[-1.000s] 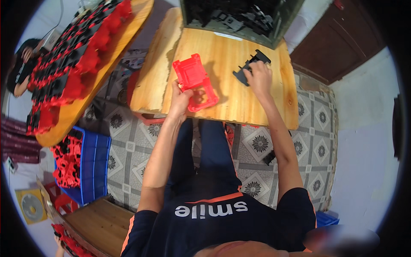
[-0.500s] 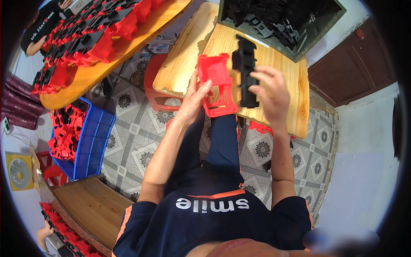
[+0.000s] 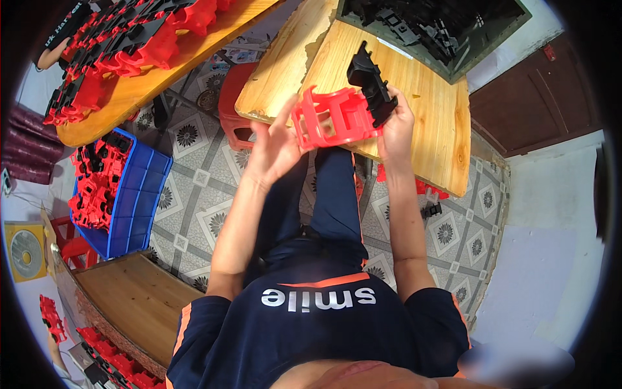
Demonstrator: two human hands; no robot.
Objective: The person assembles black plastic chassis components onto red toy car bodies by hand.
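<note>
A red plastic frame part is held up in front of me, above my lap and just before the wooden table's near edge. My left hand grips its left side with the fingers spread along it. My right hand holds a black plastic part pressed against the red part's right end. The two parts touch each other. My knees in dark trousers show below them.
A wooden table lies ahead with a grey bin of black parts at its far end. A long board stacked with red and black assemblies is at the left, above a blue crate of the same. A red stool stands beside the table.
Both hands lifted off the table toward me. The red part came up with my left hand, the black part with my right, and the two now meet in the air.
</note>
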